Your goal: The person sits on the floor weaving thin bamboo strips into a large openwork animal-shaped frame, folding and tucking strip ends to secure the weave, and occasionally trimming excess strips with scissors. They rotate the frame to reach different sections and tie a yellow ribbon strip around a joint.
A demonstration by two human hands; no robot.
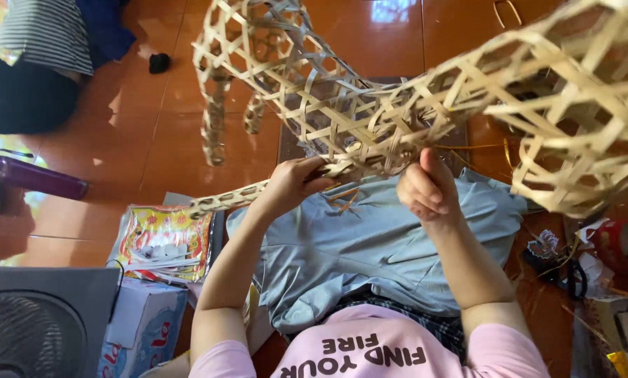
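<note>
Over the lap's grey cloth [370, 252], loose strip ends are pinched by the left hand [293, 180] and right hand [426, 187], both closed on the woven bamboo animal frame [398, 105]. Farther off, 2 legs look finished; the underside seems unfinished.

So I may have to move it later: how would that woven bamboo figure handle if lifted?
The bamboo figure is open lattice, so probably light for its size. Thin strips likely flex and could crack if squeezed. Both hands, left and right, grip its edge.

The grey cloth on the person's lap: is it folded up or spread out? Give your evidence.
Spread out. The grey cloth lies open and rumpled across the lap, beneath both hands and the woven bamboo frame.
</note>
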